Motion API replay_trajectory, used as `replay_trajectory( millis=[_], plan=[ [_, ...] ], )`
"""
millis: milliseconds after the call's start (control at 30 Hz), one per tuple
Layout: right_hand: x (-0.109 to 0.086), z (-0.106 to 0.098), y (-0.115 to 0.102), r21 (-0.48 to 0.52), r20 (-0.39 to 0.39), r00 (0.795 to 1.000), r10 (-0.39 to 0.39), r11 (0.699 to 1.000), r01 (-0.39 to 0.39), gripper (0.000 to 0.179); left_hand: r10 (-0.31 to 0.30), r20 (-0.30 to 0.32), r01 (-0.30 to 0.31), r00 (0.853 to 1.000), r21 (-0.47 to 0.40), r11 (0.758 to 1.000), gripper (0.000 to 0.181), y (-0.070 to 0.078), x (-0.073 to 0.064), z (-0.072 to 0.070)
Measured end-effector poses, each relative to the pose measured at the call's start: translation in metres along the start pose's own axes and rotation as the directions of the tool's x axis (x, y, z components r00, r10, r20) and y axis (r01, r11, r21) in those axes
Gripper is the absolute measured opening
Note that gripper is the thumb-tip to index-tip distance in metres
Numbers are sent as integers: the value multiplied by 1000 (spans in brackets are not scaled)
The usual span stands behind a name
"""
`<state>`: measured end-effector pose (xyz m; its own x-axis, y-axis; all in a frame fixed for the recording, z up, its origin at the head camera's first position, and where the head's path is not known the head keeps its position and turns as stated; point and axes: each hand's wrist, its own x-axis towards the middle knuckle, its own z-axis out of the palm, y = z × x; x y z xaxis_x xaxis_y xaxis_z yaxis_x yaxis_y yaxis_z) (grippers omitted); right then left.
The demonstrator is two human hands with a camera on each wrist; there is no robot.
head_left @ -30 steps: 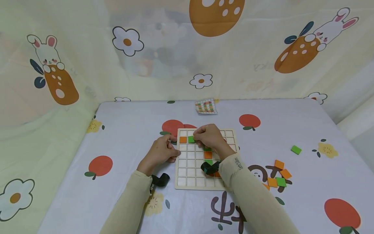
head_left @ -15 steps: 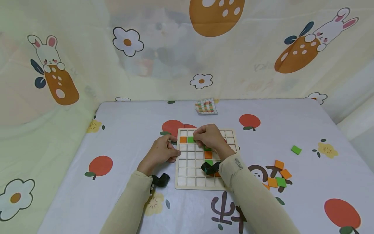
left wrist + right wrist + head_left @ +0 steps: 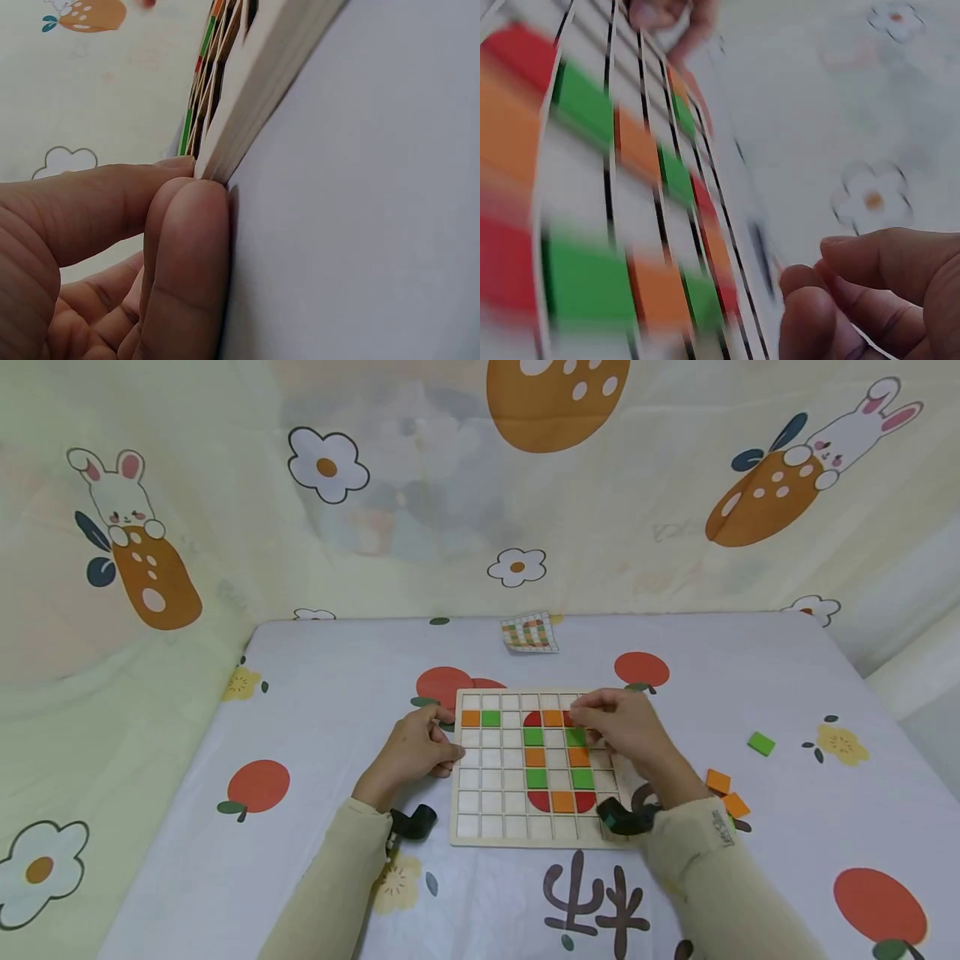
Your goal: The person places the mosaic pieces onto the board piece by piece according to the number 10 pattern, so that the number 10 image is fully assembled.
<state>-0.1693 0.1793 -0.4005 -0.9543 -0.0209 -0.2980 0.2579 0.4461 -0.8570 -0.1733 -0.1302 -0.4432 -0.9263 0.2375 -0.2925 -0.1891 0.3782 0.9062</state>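
Observation:
In the head view a wooden grid board (image 3: 491, 781) lies flat on the table, with orange, green and red tiles in several of its cells. My left hand (image 3: 411, 750) is at the board's left edge, thumb and index finger holding it; the left wrist view shows these fingertips (image 3: 199, 225) against the edge. A green tile (image 3: 491, 718) sits in a cell beside an orange tile (image 3: 470, 718) in the upper left. Over the board's upper right is my right hand (image 3: 628, 731), fingers loosely bent; no tile shows between its fingertips in the right wrist view.
Loose orange tiles (image 3: 717, 781) lie right of the board, others partly hidden by my right forearm. A single green tile (image 3: 761, 744) lies farther right. Behind the board is a small pattern card (image 3: 529, 632). Patterned cloth (image 3: 420, 527) hangs at the back.
The green tile settled flat in its cell. My right hand then left it and moved right across the board, uncovering the ring of coloured tiles. My left hand stays at the edge.

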Motion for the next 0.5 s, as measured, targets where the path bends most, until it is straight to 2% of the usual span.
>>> replay_trajectory(
  millis=[267, 500],
  plan=[
    [-36, -74, 49, -159, -119, 991, 59, 984, -78, 43, -18, -4, 18, 1000, 17, 1000, 52, 0, 0, 1],
    [-56, -108, 80, -235, -131, 981, 141, 957, -169, 47, -18, -16, 19, 1000, 24, 1000, 53, 1, 0, 0]
  ],
)
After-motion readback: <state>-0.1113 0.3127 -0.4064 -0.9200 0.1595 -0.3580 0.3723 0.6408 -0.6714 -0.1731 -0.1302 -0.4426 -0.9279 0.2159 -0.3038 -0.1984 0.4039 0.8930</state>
